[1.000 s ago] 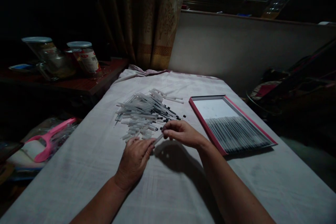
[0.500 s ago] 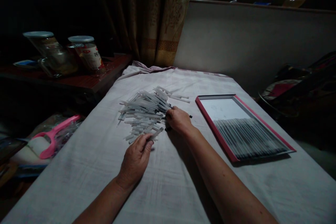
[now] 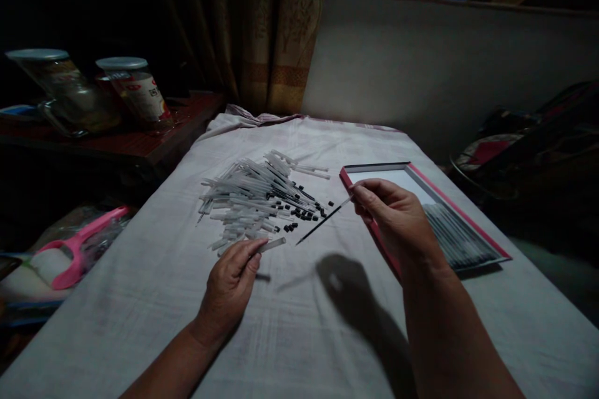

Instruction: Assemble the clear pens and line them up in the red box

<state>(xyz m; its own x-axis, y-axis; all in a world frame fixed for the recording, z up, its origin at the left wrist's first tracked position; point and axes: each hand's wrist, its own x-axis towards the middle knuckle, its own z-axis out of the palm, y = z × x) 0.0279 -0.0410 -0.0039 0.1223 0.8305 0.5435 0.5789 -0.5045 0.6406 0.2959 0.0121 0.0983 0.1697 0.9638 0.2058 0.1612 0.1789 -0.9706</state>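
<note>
Pale cloth covers the worktop (image 3: 299,336), and at the near side a wide stretch of it lies open between the two forearms, with more running out to the left edge. The left forearm slants in from the near side, its hand (image 3: 231,277) low and palm down; thumb and fingers pinch a short translucent tube (image 3: 275,244), whose free end juts towards the right, its shadow falling apart on the cloth. The right forearm rises steeply to a hand (image 3: 395,215) held above the worktop, in front of the box's left wall. Its thumb and fingertips are closed on one end of a slim pen refill (image 3: 322,222), which slopes down to the left, dark tip near the tube's free end but apart from it.

The shallow red-rimmed box (image 3: 460,210) sits close to the right edge, a row of pen refills (image 3: 463,237) packed side by side in its nearer part. Left of the box, small black plugs (image 3: 304,214) lie scattered against a heap of tubes and refills (image 3: 250,190). Two loose tubes (image 3: 311,171) lie just beyond, with open cloth from there to the far edge.
</note>
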